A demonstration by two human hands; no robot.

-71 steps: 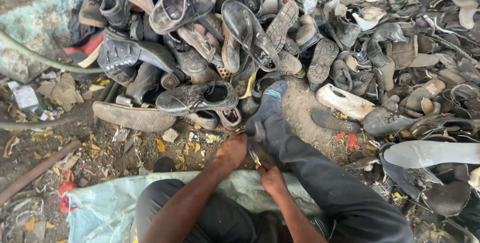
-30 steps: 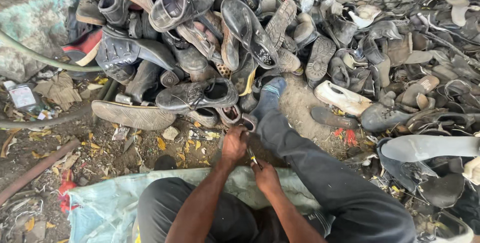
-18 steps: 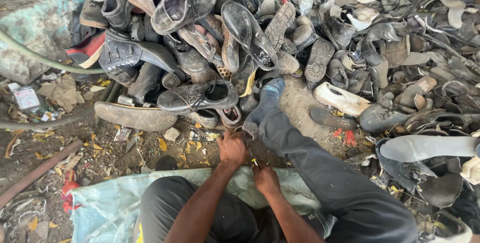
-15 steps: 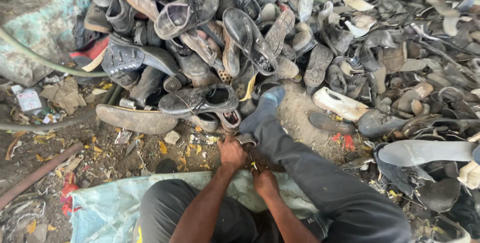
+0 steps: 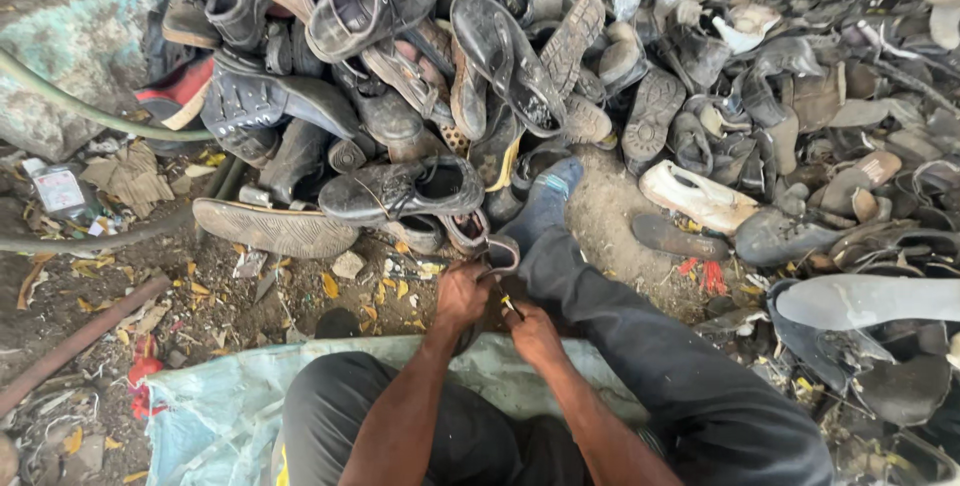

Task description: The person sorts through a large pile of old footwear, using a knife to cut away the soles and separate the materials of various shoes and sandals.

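Head camera looks down on your two hands, set close together low in the middle of the view, over the ground between your knees. Your left hand (image 5: pixel 460 298) is curled into a closed grip on a dark, worn piece of shoe upper (image 5: pixel 497 254) whose looped, rubbery edge rises just above your knuckles. Your right hand (image 5: pixel 533 332) is also closed, pinching a small yellowish-tipped object (image 5: pixel 508 303) that is too small to identify; it sits between the two hands, touching or nearly touching the shoe piece. Your right leg in dark trousers stretches forward, ending in a blue sock (image 5: pixel 546 201) that reaches the foot of a big heap of scuffed black and grey shoes, sandals and loose ridged soles (image 5: pixel 520 56). A black lace-up leather shoe (image 5: pixel 405 189) lies on its side just beyond your left hand, with a flat, grooved tan sole (image 5: pixel 272 229) beside it. A pale blue-green woven plastic sack (image 5: pixel 215 411) is spread under your legs. Bare, gritty dirt ground (image 5: pixel 250 296) strewn with yellow leaf scraps offers open room to your left; the heap crowds the front and right.
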